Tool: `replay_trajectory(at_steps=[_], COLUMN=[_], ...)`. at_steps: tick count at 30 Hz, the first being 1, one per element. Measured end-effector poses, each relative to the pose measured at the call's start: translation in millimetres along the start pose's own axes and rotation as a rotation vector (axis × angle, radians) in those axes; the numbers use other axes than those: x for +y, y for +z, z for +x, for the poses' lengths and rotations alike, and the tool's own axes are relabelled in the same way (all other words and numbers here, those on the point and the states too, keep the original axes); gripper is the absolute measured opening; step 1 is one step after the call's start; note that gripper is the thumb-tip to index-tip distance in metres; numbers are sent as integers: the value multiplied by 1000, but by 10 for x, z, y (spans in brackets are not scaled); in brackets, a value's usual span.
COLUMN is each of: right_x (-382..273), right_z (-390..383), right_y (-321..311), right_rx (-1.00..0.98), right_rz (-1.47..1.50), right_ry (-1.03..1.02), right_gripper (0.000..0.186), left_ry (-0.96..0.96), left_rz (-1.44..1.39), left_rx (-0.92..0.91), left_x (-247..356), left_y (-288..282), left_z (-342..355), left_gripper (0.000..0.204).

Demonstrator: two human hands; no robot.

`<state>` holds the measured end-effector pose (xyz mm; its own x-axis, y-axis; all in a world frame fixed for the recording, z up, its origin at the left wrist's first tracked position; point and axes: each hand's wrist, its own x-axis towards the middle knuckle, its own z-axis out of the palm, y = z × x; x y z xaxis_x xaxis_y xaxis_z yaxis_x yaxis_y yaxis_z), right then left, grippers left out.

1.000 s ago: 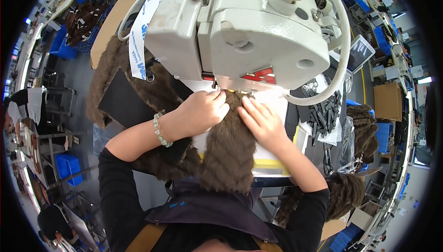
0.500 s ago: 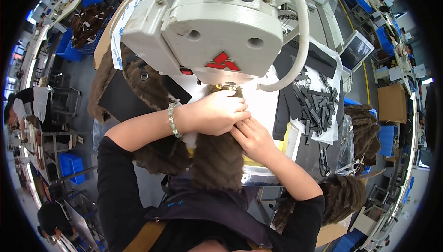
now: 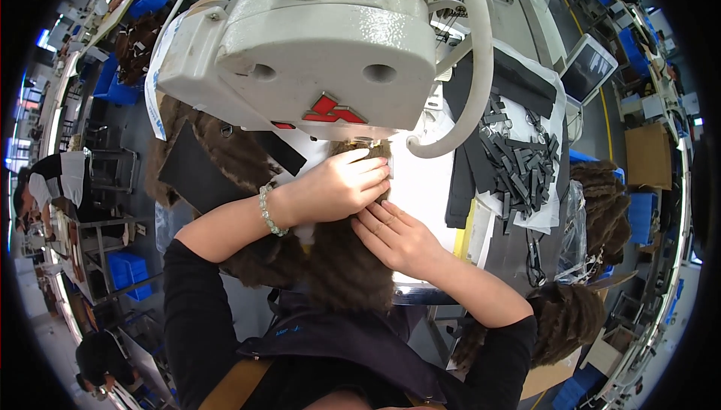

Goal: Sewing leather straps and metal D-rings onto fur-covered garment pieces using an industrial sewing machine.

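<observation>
A strip of brown fur fabric (image 3: 351, 267) runs from under the head of a white sewing machine (image 3: 330, 57) down over the table's front edge to my lap. Close below the needle area, my left hand (image 3: 330, 188) grips the fur, fingers together and bent over it; a beaded bracelet circles that wrist. My right hand (image 3: 398, 239) lies on the fur just nearer to me, fingers stretched out flat, their tips by the left hand's fingers. The needle point and the left thumb are hidden.
More brown fur with black fabric (image 3: 203, 170) lies left of the machine. To the right are a heap of black straps with metal clips (image 3: 518, 166), black strips and a yellow-edged piece (image 3: 466, 230). Fur bundles (image 3: 567, 316) hang at the right. People work at tables on the far left.
My right hand has slid slightly down and away from the left hand, its fingers straighter. The left hand keeps its place at the needle area. The whole view has shifted a little.
</observation>
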<state>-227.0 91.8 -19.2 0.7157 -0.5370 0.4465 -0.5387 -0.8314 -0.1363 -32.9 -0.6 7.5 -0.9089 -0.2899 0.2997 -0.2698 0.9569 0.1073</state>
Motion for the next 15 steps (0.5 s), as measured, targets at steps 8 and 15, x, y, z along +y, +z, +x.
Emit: replay_trajectory(at_steps=[8, 15], right_x=[13, 29], right_z=[-12, -17], right_y=[-43, -70], right_rx=[-51, -94], right_rz=[46, 96], right_ry=[33, 42], right_gripper=[36, 39], left_ry=[-11, 6], left_rz=[15, 94], left_rx=[30, -1], left_x=[-6, 23], left_y=[-30, 35], left_z=[-8, -19], left_gripper=[27, 26])
